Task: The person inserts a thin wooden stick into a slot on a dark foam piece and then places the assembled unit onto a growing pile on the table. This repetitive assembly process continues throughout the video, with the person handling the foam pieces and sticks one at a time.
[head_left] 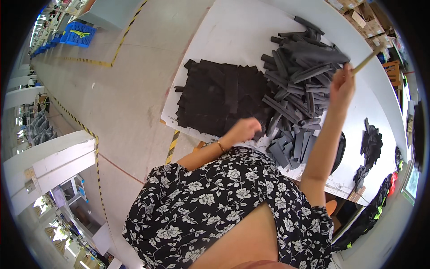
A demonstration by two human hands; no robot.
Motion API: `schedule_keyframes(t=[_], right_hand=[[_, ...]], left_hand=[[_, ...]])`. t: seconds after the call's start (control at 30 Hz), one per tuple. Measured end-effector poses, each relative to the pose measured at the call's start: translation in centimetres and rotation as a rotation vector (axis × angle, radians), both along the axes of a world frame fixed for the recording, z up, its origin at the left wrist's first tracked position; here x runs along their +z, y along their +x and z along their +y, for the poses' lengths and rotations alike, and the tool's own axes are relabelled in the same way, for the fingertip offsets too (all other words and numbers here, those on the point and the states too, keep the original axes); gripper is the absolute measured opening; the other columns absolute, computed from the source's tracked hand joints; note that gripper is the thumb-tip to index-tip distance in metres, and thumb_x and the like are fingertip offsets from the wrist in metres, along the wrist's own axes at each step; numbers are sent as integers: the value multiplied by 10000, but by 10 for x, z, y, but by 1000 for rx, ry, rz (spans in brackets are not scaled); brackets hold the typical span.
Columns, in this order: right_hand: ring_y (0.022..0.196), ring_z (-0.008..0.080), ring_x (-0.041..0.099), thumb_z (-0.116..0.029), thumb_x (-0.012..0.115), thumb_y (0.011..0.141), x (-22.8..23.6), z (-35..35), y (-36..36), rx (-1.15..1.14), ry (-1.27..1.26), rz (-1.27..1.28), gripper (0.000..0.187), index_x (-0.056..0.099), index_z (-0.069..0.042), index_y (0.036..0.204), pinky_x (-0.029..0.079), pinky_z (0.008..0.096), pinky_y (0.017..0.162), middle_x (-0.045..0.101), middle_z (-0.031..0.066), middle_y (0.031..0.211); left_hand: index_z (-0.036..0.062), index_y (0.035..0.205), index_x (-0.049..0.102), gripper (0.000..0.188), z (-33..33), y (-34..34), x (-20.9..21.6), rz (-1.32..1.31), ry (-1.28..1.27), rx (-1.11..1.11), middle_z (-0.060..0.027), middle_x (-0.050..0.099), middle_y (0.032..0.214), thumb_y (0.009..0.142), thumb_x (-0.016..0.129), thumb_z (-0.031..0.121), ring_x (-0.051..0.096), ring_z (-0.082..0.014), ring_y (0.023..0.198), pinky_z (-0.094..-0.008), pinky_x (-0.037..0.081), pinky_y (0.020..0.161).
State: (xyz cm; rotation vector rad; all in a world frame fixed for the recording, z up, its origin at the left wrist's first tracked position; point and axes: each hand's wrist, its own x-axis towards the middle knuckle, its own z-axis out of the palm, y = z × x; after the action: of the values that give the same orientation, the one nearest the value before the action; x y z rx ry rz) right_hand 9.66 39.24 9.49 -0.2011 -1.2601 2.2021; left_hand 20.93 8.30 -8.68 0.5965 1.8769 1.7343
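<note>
My right hand (342,87), raised over the right side of the table, is closed round a thin tan stick (368,59) that points up and to the right. A dark grey fabric strip (320,53), smeared by motion, reaches to its fingertips; whether the hand grips it I cannot tell. Under it lies a loose heap of dark grey fabric strips (286,76), many folded or tube-like. My left hand (244,131) is closed, fingers curled, at the front edge of a flat spread of black fabric pieces (206,96). What it holds, if anything, is hidden.
The white table (233,31) carries flatter grey pieces (291,148) close to my body and a small dark fabric bundle (371,143) at the right. Cardboard boxes (367,24) stand beyond the far right. A blue crate (78,35) sits on the floor at the far left.
</note>
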Motion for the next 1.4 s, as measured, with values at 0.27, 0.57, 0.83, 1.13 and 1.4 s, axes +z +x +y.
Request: schedule_keyframes(t=[0.27, 0.57, 0.83, 1.13, 1.4], right_hand=[[641, 78, 490, -285, 505, 1003, -50, -28, 51, -197, 996, -710, 307, 642, -48, 1141, 397, 268, 594, 640, 8, 729], [687, 134, 615, -136, 598, 937, -57, -37, 117, 285, 1166, -722, 221, 660, -6, 1106, 474, 270, 653, 644, 80, 735], [668, 120, 585, -94, 615, 914, -15, -15, 121, 354, 1188, -664, 215, 673, 6, 1095, 464, 264, 638, 649, 78, 740], [649, 111, 544, -74, 619, 906, 21, 2, 130, 450, 1221, -700, 195, 681, 33, 1057, 445, 253, 618, 619, 50, 716], [654, 119, 534, -45, 617, 896, 34, -5, 128, 514, 1266, -676, 188, 688, 7, 1063, 439, 264, 619, 622, 69, 738]], left_hand=[[62, 897, 635, 280, -50, -91, -69, 213, -788, 632, -78, 597, 888, 777, 754, 286, 615, -263, 799, -401, 495, 722], [11, 952, 630, 173, -37, -117, -22, -66, -136, 540, -27, 613, 878, 779, 622, 13, 577, -135, 815, -274, 476, 734], [-5, 932, 692, 118, -21, -123, 13, -280, 178, 410, 36, 586, 857, 836, 709, 61, 527, -57, 804, -195, 415, 740], [26, 853, 703, 129, -45, -131, 26, -314, 429, 287, 9, 608, 849, 767, 731, -65, 572, -72, 796, -202, 479, 741], [-4, 863, 690, 145, -53, -136, 23, -446, 493, 264, -17, 628, 833, 762, 697, -108, 620, -100, 801, -227, 537, 775]])
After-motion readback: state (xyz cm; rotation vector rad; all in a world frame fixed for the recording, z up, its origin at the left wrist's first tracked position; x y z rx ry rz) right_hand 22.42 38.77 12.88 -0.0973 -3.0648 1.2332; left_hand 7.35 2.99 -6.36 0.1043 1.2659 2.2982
